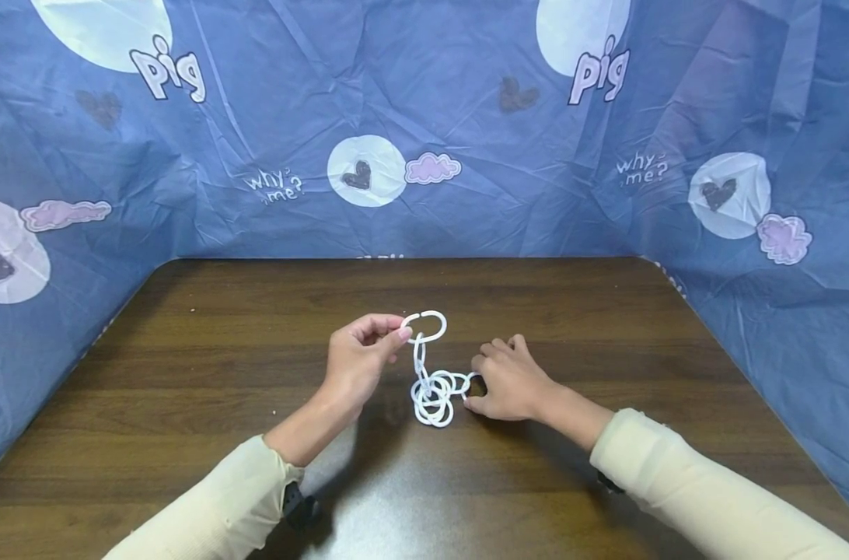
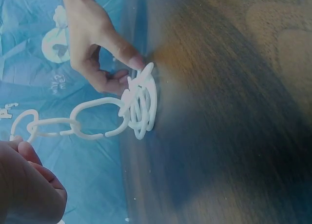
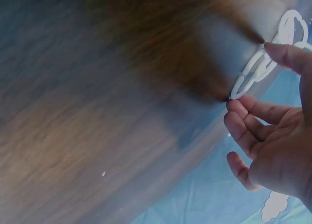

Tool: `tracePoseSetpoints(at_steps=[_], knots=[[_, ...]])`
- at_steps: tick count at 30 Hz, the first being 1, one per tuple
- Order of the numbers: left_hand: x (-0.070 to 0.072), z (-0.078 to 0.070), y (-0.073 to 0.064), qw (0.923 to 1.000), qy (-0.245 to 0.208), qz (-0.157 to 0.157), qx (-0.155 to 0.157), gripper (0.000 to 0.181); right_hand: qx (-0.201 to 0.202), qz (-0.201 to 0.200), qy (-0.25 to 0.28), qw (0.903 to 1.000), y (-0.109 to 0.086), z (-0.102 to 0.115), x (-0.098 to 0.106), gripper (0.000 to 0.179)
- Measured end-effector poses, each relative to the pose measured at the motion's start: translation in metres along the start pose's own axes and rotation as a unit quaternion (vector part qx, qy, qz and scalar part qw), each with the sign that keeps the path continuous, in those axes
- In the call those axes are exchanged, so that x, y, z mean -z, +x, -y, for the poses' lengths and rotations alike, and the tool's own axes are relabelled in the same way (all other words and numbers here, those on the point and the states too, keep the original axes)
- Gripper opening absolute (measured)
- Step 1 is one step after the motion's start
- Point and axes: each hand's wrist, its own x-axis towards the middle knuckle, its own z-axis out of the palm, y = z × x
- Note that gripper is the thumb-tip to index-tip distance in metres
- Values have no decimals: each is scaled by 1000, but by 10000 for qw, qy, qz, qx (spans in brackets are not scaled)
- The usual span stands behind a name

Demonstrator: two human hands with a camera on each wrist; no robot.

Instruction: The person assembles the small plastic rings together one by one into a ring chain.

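Observation:
A chain of white plastic C-shaped links (image 1: pixel 433 424) lies partly heaped on the table, its other end raised. My left hand (image 1: pixel 361 354) pinches the topmost link (image 1: pixel 445 327) between thumb and fingers, above and left of the heap. From that link the chain hangs down to the pile, as the left wrist view shows with its stretched links (image 2: pixel 74 117). At the heap's right side, my right hand (image 1: pixel 511 385) holds a link (image 3: pixel 236 91) between thumb and fingertips, low over the table. Part of that link is hidden by the fingers.
The brown wood-grain table (image 1: pixel 256 311) reaches back to a blue printed cloth (image 1: pixel 466 218) that hangs behind it and along both sides. Tiny pale specks (image 1: pixel 274 412) lie on the tabletop. A dark band (image 1: pixel 298 505) sits at the left wrist.

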Motion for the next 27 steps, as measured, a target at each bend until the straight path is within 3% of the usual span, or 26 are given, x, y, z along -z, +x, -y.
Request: tracePoseSetpoints(at_steps=[5, 11, 17, 22, 27], knots=[[0, 0, 0, 10000, 24, -8, 25, 15, 39, -133, 86, 9999, 1, -9, 3, 39], [-1, -1, 0, 10000, 57, -43, 21, 13, 99, -663, 300, 9973, 4, -18, 11, 36], [-2, -2, 0, 10000, 49, 16, 70, 14, 30, -1026, 920, 9905, 9, -20, 19, 39], [-3, -1, -1, 9998, 122, 89, 130, 16, 83, -1498, 1416, 9785, 13, -20, 26, 39], [-4, 0, -2, 9996, 164, 169, 184, 15, 171, -2224, 2019, 9537, 18, -20, 37, 40]])
